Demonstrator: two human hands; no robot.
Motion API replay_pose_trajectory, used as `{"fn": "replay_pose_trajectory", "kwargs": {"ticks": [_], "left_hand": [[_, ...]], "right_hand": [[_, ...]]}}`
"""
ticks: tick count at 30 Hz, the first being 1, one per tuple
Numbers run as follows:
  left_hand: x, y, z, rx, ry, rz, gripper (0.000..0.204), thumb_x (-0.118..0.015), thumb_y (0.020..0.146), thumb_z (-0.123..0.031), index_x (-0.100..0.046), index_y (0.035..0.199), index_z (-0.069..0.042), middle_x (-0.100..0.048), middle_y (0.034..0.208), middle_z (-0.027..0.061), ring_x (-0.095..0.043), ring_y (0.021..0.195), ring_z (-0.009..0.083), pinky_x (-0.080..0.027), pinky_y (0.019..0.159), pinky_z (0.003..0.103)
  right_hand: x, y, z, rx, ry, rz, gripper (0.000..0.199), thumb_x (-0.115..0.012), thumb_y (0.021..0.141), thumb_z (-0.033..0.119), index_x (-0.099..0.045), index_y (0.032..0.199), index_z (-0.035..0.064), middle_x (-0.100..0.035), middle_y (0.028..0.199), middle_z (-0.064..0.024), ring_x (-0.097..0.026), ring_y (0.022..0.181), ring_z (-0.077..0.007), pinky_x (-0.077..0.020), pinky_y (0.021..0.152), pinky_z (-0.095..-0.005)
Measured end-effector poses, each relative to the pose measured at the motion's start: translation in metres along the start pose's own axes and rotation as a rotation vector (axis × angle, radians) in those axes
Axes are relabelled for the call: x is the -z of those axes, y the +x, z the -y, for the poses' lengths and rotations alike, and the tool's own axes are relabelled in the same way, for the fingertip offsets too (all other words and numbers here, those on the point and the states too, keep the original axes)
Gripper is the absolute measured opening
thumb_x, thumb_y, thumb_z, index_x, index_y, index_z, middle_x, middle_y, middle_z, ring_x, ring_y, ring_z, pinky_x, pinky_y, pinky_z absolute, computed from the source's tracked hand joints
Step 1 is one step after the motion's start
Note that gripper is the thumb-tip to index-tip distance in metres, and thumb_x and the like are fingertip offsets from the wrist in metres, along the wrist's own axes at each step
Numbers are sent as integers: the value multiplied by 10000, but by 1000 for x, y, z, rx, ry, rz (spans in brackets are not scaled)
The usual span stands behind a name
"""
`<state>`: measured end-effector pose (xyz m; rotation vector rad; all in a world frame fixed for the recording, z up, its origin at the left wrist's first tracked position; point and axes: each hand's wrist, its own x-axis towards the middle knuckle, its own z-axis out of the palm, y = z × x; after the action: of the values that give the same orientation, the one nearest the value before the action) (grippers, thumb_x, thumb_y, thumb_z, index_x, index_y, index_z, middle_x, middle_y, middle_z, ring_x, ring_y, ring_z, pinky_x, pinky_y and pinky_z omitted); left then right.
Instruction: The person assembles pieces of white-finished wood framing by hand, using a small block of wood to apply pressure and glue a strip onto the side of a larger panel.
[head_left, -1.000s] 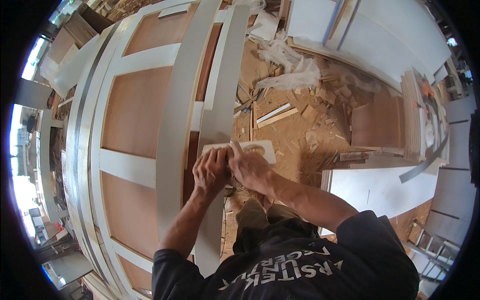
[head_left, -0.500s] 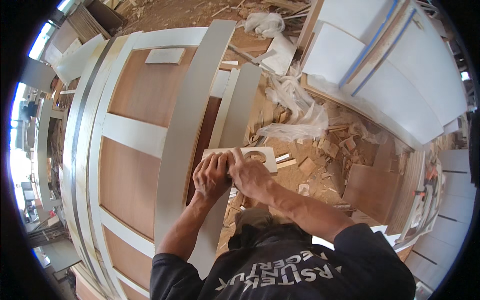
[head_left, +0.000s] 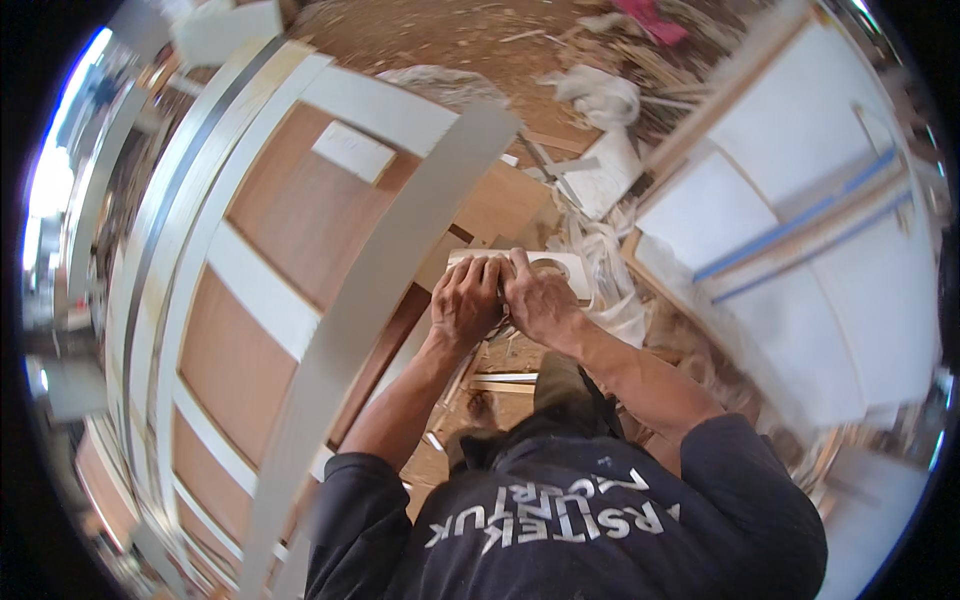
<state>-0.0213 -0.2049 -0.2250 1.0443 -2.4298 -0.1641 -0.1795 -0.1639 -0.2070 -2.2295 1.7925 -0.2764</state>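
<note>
Wood scraps are littering the workshop floor (head_left: 420, 60) while both hands, left hand (head_left: 468, 300) and right hand (head_left: 538, 298), are clamping fingers onto a flat white template (head_left: 560, 270) beside the door frame (head_left: 330, 330), apparently steadying it lengthwise rightward; next likely needs firm, even pressure.
</note>
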Motion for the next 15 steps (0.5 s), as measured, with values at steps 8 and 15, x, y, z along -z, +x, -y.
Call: {"fn": "replay_pose_trajectory", "kwargs": {"ticks": [8, 15], "left_hand": [[-24, -13, -53, 320, 155, -128, 346, -654, 855, -103, -667, 1200, -74, -713, 1149, 108, -682, 1111, 306, -549, 945, 414], [21, 13, -76, 430, 234, -265, 555, -707, 806, -153, -596, 1343, -68, -559, 1414, 205, -518, 1336, 367, -410, 1137, 472]], "right_hand": [[1, -4, -39, 294, -152, 83, 522, -565, 899, 109, -501, 1394, -43, -557, 1221, -227, -726, 745, -342, -595, 633, -468], [50, 101, -110, 438, 156, 10, 430, -622, 888, 155, -599, 1301, 36, -635, 1237, -216, -646, 1095, -426, -547, 886, -518]]}}
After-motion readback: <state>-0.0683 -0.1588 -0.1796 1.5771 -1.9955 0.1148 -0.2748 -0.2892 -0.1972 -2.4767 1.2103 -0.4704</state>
